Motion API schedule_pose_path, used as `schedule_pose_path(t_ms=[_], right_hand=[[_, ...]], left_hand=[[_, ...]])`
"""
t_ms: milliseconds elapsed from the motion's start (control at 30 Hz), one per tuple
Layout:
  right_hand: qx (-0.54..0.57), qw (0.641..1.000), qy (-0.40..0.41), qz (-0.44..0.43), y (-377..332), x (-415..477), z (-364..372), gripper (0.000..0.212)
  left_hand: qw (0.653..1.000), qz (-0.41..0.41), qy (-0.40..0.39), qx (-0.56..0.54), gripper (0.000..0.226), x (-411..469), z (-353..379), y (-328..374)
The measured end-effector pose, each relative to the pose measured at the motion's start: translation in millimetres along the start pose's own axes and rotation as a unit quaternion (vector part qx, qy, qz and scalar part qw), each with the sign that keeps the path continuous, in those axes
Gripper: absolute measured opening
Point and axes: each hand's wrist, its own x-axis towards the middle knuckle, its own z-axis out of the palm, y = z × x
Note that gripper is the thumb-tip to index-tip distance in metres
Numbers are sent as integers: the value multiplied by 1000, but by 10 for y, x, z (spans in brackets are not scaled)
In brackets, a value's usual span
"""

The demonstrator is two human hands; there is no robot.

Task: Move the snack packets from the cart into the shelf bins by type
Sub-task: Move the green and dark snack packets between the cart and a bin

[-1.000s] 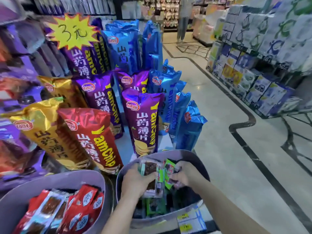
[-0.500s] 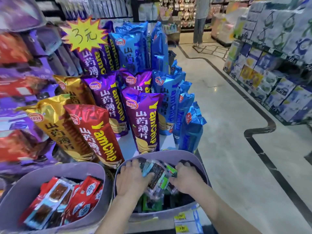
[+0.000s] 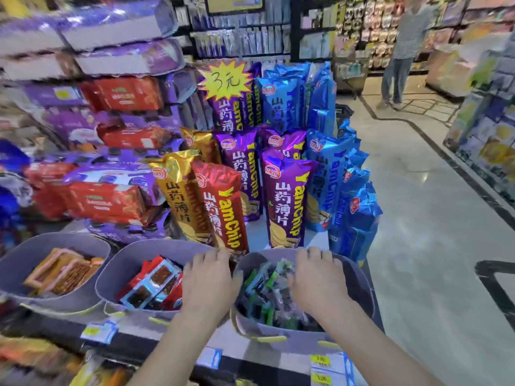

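Grey soft-walled bin [image 3: 359, 285] keeps the small green-and-clear snack packets [image 3: 269, 285] heaped together by type — glossy, crinkled film; my left hand [image 3: 207, 282] and right hand [image 3: 317, 280] lie flat and apart over it, fingers straight, gripping nothing; red packets [image 3: 156, 285] sit in the neighbouring bin [image 3: 117, 274] — the cart is out of view.

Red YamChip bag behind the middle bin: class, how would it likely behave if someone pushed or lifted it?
The red YamChip bag is tall, narrow and already tilted, so a push would probably topple it. Its puffed foil suggests it is light for its size. The glossy film looks slippery to grip.
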Motion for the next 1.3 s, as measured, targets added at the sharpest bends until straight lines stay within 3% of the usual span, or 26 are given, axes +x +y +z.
schedule_pose_path(t_ms=[267, 600, 900, 1300], right_hand=[[-25, 993, 45, -109, -1163, -223, -51, 49], [-54, 966, 50, -248, -3347, -885, 160, 51], [-59, 919, 2, -391, -5268, -1528, 540, 54], [-88, 825, -96, -550, -7288, -1671, 1168, 53]], left_hand=[[992, -129, 17, -5, 52, -573, -205, -1204], [962, -271, 16, -35, 53, -1698, -264, -3276], [895, -445, 9, -34, 56, -2760, -38, -4983], [771, -633, -30, -62, 55, -3357, 416, -6356]])
